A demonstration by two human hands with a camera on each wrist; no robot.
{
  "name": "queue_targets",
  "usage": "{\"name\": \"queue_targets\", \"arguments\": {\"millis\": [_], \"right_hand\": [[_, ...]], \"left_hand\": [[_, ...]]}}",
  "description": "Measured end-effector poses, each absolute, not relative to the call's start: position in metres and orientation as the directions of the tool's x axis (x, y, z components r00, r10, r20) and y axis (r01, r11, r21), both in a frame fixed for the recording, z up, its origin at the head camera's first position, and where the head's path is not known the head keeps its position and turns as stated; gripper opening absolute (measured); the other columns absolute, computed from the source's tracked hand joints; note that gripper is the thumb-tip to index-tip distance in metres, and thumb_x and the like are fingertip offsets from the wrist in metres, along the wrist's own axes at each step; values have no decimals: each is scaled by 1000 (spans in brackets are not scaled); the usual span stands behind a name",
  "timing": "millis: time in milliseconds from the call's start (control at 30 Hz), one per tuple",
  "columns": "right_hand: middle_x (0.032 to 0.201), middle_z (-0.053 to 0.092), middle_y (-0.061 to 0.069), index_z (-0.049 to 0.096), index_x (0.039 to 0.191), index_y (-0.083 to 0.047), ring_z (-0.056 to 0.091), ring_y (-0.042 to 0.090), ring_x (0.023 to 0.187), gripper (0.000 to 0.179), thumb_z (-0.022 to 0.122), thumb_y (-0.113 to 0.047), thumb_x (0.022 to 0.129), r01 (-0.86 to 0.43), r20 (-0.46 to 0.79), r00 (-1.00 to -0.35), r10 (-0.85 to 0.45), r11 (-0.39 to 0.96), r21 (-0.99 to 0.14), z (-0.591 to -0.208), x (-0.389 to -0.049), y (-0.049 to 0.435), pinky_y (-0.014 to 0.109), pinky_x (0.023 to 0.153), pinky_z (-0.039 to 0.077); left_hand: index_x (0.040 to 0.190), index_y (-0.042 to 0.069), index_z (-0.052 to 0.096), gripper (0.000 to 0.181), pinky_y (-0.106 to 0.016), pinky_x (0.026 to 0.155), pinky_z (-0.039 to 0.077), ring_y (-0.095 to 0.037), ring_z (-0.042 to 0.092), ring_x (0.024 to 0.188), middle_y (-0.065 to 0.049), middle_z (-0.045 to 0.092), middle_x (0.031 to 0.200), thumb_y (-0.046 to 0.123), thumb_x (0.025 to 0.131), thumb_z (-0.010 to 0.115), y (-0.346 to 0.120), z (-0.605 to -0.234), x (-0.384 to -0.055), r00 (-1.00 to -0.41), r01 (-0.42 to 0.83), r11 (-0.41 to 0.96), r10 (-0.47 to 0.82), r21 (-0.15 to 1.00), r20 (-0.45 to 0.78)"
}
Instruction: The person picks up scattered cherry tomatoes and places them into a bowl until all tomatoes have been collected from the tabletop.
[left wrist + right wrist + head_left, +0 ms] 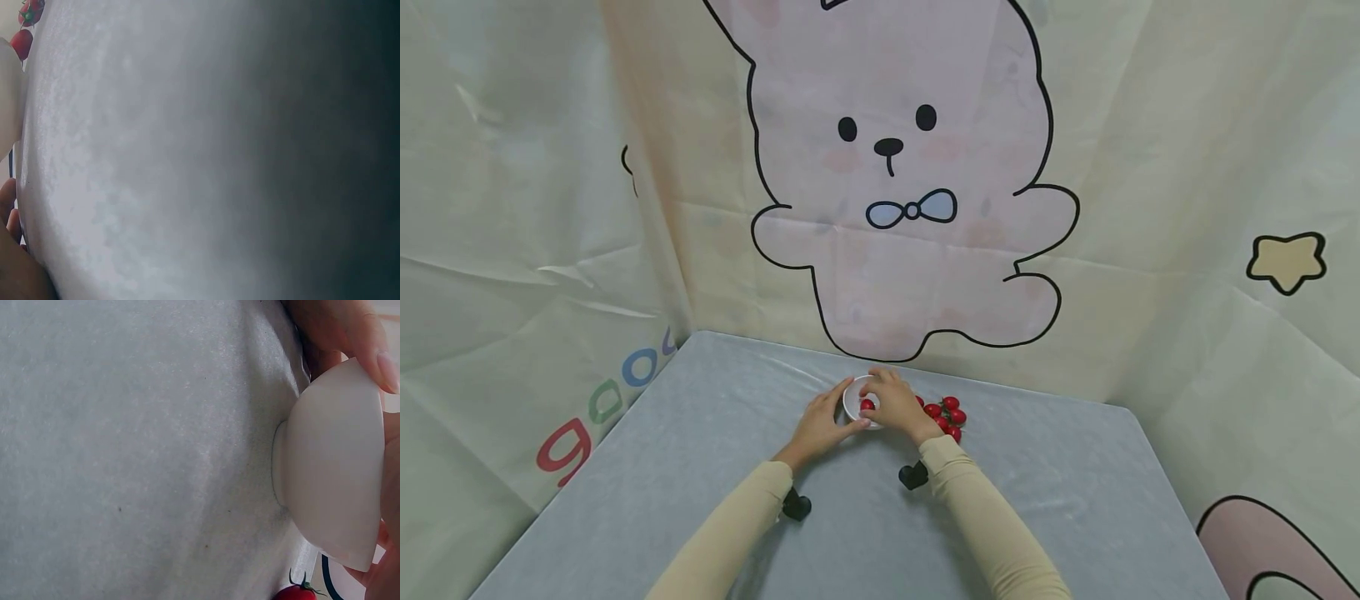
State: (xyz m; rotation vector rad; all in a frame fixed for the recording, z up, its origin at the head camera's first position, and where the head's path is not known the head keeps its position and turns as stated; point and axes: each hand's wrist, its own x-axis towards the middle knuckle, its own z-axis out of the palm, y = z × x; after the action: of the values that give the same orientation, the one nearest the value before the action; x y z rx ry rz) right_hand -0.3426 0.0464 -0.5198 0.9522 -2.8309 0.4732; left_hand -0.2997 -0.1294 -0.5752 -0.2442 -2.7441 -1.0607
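Note:
A small white bowl (850,407) stands near the back of the table. My left hand (822,427) grips it from the left, with the thumb up at the rim in the right wrist view. Over the bowl's mouth, my right hand (895,407) pinches a red cherry tomato (867,405) between thumb and forefinger. The right wrist view shows the bowl (337,462) from the side, its foot on the table and part of my right hand above the rim. Several more cherry tomatoes (953,416) lie just right of the bowl, partly hidden by my right wrist.
A grey-blue cloth covers the table (1045,500). A printed curtain (1150,208) hangs right behind the table's back edge and along both sides. In the left wrist view, a cherry tomato (22,44) with others shows past the bowl.

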Motion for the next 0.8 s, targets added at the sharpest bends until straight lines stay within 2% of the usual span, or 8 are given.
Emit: {"name": "queue_targets", "arguments": {"millis": [400, 800], "right_hand": [[138, 49, 11, 70, 105, -18, 44, 32, 126, 34, 77, -35, 76, -600, 200, -800, -566, 760, -250, -517, -341, 46, 54, 99, 42], [141, 47, 10, 69, 107, -19, 42, 31, 129, 35, 75, -38, 77, -583, 160, -812, -561, 770, -261, -516, -341, 46, 54, 104, 38]], "left_hand": [[147, 40, 26, 91, -56, 104, 37, -32, 44, 131, -2, 47, 145, 77, 70, 58, -129, -574, -300, -973, 201, 735, 74, 647, 218], [147, 39, 26, 91, -57, 103, 38, -33, 44, 132, -1, 46, 146, 77, 71, 58, -129, -575, -299, -971, 208, 738, 79, 642, 224]]}}
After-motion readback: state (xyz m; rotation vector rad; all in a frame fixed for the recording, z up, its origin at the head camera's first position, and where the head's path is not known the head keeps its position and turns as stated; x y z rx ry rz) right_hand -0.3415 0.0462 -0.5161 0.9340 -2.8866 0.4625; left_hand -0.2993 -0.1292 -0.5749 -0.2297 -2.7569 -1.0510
